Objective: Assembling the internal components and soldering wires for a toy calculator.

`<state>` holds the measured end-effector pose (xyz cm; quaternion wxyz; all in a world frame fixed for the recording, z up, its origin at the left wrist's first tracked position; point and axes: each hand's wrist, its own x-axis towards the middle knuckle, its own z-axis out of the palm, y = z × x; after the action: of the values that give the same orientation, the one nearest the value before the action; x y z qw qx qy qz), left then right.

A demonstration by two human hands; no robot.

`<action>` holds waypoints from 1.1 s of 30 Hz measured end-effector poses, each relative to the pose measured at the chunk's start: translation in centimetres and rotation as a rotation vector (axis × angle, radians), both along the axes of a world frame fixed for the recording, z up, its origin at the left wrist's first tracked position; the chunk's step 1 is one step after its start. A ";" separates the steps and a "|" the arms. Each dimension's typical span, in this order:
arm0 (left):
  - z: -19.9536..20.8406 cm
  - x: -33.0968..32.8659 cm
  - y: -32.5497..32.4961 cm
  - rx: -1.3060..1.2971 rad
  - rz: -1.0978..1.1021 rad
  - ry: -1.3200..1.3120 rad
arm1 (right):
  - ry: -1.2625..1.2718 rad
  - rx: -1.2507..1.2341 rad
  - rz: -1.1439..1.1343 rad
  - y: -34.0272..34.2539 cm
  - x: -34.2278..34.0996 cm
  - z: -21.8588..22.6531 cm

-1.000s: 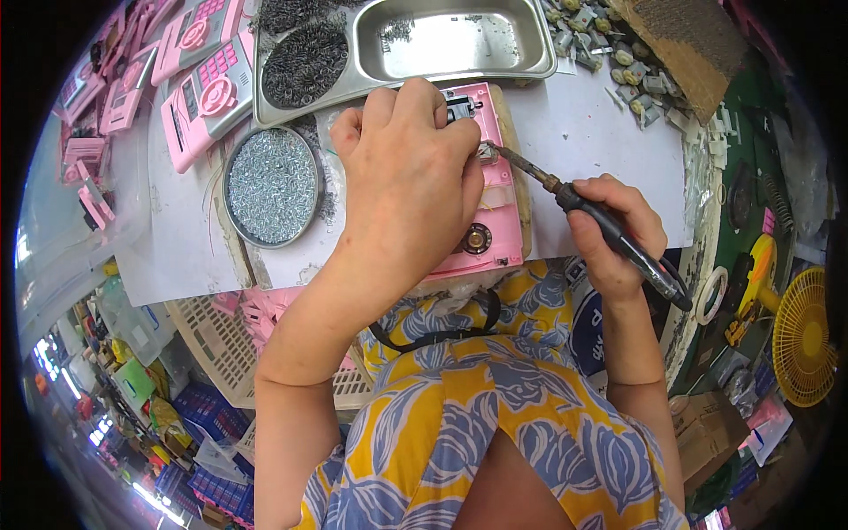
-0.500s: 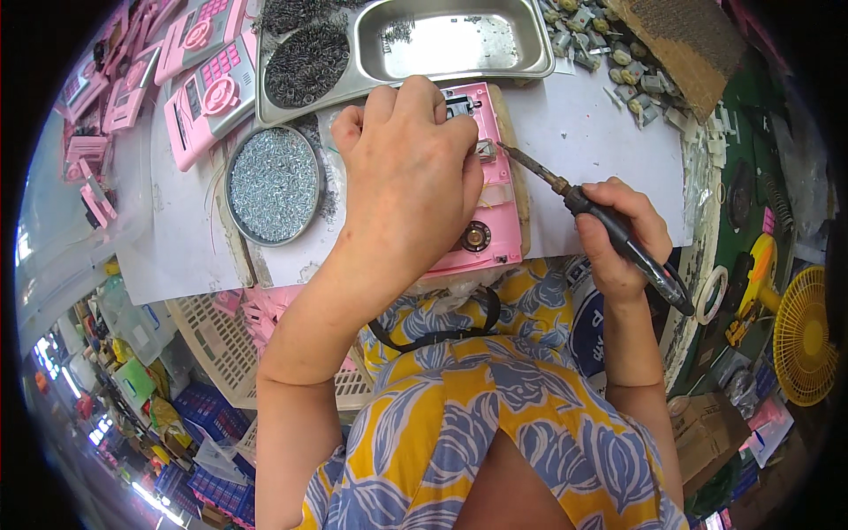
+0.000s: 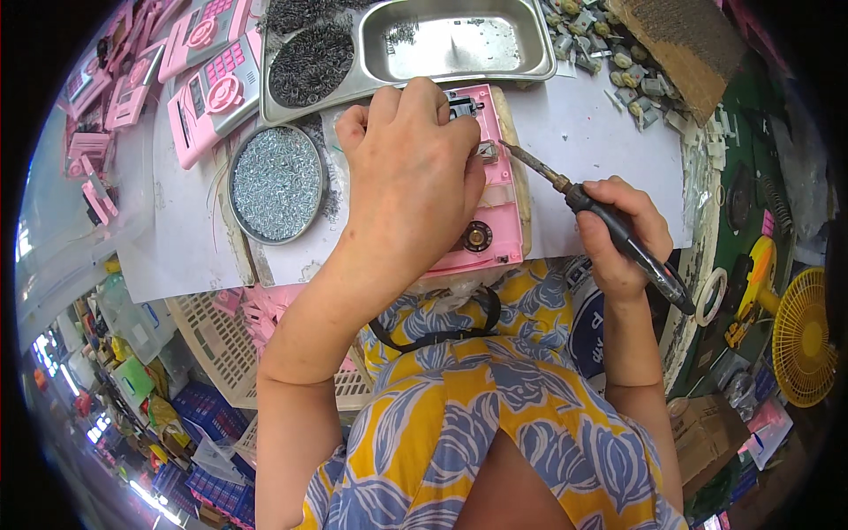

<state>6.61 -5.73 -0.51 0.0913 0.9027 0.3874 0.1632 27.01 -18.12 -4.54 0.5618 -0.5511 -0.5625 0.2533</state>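
A pink plastic housing (image 3: 502,221) lies in front of me, with a small round speaker (image 3: 477,236) at its near end and a metal part (image 3: 488,152) further up. Across its left side reaches my left hand (image 3: 411,163), fingers bent and closed; their tips, and whatever they pinch, are hidden behind the hand. My right hand (image 3: 625,234) grips a soldering iron (image 3: 609,221) by its black handle. The iron's thin tip points up and left, at the housing's right edge beside the metal part. I cannot tell whether it touches.
Left of the housing stands a round dish of small screws (image 3: 276,184). Behind it, a steel tray (image 3: 455,44) holds dark springs. Pink-and-grey devices (image 3: 216,97) lie at far left. Small motor-like parts (image 3: 627,75) and cardboard (image 3: 685,49) are at far right, a yellow fan (image 3: 804,336) at right.
Both hands hold nearly the same pose. The iron's tip has shifted very slightly at the housing's edge, and the whole view has moved a little.
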 end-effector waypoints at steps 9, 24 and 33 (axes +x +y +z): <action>2.3 -6.3 1.9 0.066 -0.111 0.172 | 0.039 -0.046 -0.105 -0.8 1.3 0.6; -1.1 -3.4 -0.7 -0.960 0.275 -0.855 | 0.216 -0.049 0.086 4.4 -3.2 3.1; -1.8 -4.0 -1.2 -0.859 0.229 -0.917 | 0.080 -0.040 0.141 8.1 -6.3 2.4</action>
<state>2.58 -6.88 -2.29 0.5836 0.5770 0.4340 0.3716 20.72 -10.05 -2.09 0.5534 -0.5106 -0.5721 0.3252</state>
